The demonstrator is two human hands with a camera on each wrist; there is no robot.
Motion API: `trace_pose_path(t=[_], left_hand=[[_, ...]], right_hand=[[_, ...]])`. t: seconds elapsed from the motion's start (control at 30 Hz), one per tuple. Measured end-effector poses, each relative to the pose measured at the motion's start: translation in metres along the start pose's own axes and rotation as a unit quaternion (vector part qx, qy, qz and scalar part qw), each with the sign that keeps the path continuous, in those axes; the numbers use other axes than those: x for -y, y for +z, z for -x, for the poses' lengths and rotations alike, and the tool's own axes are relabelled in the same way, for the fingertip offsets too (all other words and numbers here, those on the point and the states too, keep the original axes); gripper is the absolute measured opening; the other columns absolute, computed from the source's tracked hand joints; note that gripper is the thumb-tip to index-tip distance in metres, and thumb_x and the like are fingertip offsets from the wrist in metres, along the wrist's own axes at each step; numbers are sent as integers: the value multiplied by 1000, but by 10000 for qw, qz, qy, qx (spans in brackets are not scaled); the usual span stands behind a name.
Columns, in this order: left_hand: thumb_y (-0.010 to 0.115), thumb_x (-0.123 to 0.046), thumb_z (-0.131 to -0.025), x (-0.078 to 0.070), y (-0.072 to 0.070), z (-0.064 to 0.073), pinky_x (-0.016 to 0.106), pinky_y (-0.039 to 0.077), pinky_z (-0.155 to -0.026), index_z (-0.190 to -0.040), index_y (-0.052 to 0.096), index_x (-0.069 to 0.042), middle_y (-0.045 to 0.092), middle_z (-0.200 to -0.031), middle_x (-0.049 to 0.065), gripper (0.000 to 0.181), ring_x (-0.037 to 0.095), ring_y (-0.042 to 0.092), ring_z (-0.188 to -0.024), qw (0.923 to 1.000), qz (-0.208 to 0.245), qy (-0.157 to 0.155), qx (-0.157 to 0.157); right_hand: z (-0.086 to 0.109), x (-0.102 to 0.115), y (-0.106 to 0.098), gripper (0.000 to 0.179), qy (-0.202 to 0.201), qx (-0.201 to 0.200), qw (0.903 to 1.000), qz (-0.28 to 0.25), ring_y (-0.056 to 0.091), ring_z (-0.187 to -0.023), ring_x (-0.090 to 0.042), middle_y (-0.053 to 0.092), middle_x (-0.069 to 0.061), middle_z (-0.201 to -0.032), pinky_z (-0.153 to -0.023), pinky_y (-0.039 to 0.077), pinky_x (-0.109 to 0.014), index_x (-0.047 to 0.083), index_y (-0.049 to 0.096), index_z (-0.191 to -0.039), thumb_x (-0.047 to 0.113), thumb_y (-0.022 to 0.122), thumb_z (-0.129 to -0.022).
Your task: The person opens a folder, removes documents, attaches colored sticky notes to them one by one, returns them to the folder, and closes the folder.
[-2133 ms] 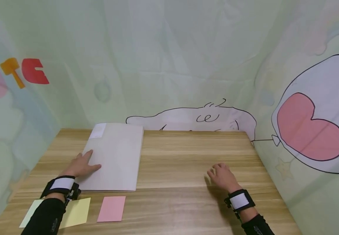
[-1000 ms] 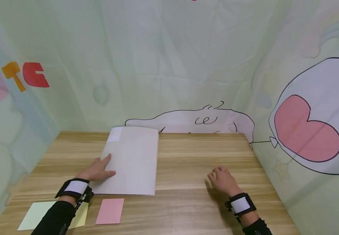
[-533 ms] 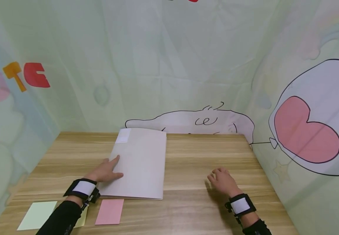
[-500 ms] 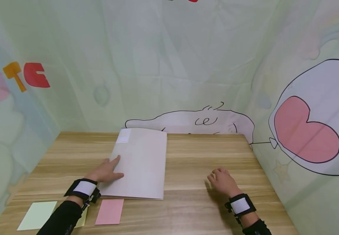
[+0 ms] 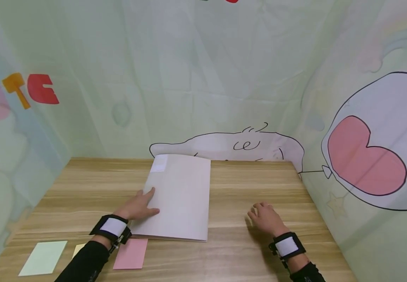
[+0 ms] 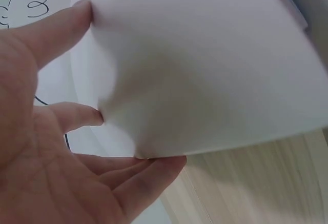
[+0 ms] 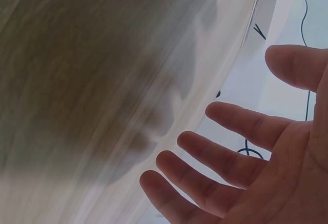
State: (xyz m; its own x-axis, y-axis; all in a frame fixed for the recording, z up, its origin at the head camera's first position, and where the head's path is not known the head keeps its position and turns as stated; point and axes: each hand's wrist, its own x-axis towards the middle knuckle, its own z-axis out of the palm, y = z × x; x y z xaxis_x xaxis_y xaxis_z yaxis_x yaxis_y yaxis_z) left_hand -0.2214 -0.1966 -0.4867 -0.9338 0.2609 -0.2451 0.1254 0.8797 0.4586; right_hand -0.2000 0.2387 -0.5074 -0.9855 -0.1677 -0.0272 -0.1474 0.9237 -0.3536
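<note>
A large white booklet (image 5: 182, 196) lies flat on the wooden table, a small pale label (image 5: 159, 163) at its upper left corner. My left hand (image 5: 138, 207) lies over the booklet's left edge, fingers spread. In the left wrist view, the thumb and forefinger tips press on the white cover (image 6: 215, 70), while other fingertips (image 6: 171, 163) sit right at its edge. My right hand (image 5: 267, 218) is apart on the right side, loosely curled with nothing in it. The right wrist view shows its relaxed fingers (image 7: 220, 126) above the wood and their shadow.
Near the front left lie a pale green paper square (image 5: 44, 257), a yellow one (image 5: 78, 249) mostly hidden by my left sleeve, and a pink one (image 5: 131, 254) just below the booklet. Printed curtains (image 5: 189, 78) enclose the table (image 5: 245, 184) at the back and sides.
My left hand and the booklet have slid together to the right across the table, uncovering more of the green square while my sleeve now covers more of the yellow. The right hand stays put.
</note>
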Motion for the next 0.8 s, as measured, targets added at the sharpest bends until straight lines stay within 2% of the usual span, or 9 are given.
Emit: trace_pose_path(t=[0.43,0.8], left_hand=[[65,-41,-87,-19,13,-3,63,29,-98,-146,25,3,14,-142,43,84,55,24,-129,9998,145,-33,-136],[65,-41,-87,-36,25,-9,62,29,-99,-147,26,1,14,-145,40,82,53,24,-130,9995,261,52,-193]], right_hand=[[2,0,6,40,14,46,10000,71,52,-104,-44,54,-26,-114,-84,45,-54,-7,59,-114,27,58,-93],[2,-3,7,39,55,100,9999,118,52,-106,-43,55,-26,-114,-84,46,-53,-7,59,-114,27,59,-93]])
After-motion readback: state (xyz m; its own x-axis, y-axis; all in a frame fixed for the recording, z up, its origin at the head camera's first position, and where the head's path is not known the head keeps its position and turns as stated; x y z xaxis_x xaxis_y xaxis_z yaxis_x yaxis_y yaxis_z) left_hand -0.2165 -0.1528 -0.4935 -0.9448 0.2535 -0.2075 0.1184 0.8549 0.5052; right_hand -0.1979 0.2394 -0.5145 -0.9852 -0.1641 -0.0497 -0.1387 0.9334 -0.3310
